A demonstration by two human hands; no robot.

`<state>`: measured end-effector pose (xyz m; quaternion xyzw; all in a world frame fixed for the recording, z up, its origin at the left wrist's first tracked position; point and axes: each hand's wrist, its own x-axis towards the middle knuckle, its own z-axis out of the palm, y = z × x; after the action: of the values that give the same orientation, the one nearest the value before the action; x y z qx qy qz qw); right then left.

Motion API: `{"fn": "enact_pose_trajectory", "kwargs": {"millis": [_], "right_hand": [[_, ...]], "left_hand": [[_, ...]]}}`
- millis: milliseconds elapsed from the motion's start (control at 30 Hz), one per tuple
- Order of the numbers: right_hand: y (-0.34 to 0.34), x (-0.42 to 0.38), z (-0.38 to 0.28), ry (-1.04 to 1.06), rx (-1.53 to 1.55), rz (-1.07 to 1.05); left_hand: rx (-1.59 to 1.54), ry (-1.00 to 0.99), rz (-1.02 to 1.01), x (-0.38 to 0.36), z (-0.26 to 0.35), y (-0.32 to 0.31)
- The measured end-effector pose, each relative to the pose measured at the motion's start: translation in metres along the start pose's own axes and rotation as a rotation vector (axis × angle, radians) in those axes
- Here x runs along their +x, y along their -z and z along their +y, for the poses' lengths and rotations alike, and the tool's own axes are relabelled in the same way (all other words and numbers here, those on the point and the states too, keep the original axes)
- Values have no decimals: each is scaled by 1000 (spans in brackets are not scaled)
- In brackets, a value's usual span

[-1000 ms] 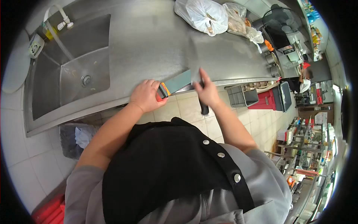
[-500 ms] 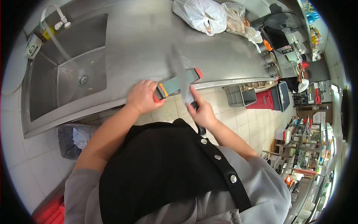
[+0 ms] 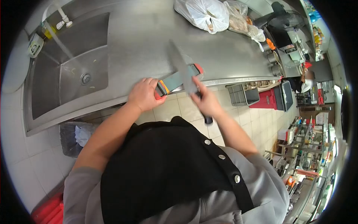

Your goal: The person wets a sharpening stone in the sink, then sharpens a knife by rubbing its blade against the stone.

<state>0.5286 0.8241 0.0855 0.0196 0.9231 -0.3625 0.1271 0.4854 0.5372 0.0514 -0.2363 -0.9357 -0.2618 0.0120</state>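
Slightly higher in the frame than before, the right hand grips the black-handled steel knife, its blurred blade crossing over the flat grey-green rectangular stone at centre. The left hand clasps the stone's red near end beside a yellow-orange label, print unreadable.

From my end I see a grey-green sharpening stone with black and red at its ends and yellow-and-orange marking near one of them. The knife shows me a grey blade and a black handle. I get plain silver-grey on the counter, a black apron over a grey shirt, white on the knotted bag, red and grey on the bins, and cream on the tiled floor.
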Motion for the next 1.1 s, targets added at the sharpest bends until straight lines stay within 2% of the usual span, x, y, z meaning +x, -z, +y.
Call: {"fn": "enact_pose_trajectory", "kwargs": {"millis": [100, 133, 200, 267, 333, 433, 533, 633, 667, 767, 867, 1000, 1100], "right_hand": [[23, 37, -13, -34, -9, 123], [23, 25, -9, 143, 25, 166], [35, -31, -1, -7, 79, -63], [47, -102, 7, 119, 31, -90], [65, -150, -11, -38, 189, -187], [70, -137, -14, 76, 49, -132], [46, -52, 9, 159, -99, 61], [26, -40, 10, 98, 9, 136], [29, -62, 13, 104, -83, 65], [37, -133, 19, 331, -58, -44], [43, -115, 4, 141, -91, -71], [29, -8, -16, -32, -118, 108], [8, -27, 17, 233, -33, 209]], "left_hand": [[-5, -42, 33, 1, -4, -5], [0, -30, 21, 2, -4, -3], [1, 5, -8, 1, -3, -2], [-37, 18, -22, 0, 0, 3], [-32, 26, -11, 0, -1, 2], [26, 1, 6, 1, -4, -1], [20, -8, 1, -1, -2, -4], [8, -1, -7, 1, -1, 2], [7, 17, -25, 0, 1, 4], [-2, 12, 9, -1, 1, 2], [4, -10, 18, -2, -2, 0], [25, 12, -15, 0, -4, -4], [17, 8, -25, 0, -4, -1]]}}
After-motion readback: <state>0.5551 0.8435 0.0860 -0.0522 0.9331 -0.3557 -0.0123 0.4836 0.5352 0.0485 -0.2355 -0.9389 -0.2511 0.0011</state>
